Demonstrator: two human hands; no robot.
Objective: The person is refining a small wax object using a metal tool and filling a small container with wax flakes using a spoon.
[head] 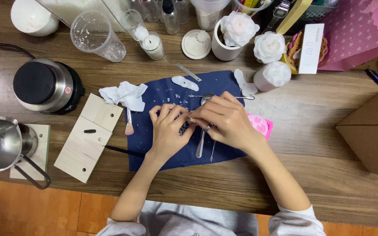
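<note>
My left hand [168, 131] and my right hand [226, 120] meet over a dark blue cloth [162, 94] strewn with white wax flakes. Together their fingers close on a small dark object [183, 127], mostly hidden between them. A metal spoon [202, 140] lies on the cloth under my right hand, its bowl near my knuckles, with a thin metal tool [213, 150] beside it. A ring sits on one right finger. A pink mould [261, 124] peeks out from behind my right wrist.
Around the cloth lie a crumpled white tissue [125, 94], a small brush [128, 122], wooden blocks [88, 137], a steel pot [1, 142] and a hot plate [44, 85]. White flower-shaped candles [270, 46], plastic cups [95, 35] and bottles line the back. A cardboard box [372, 131] stands at the right.
</note>
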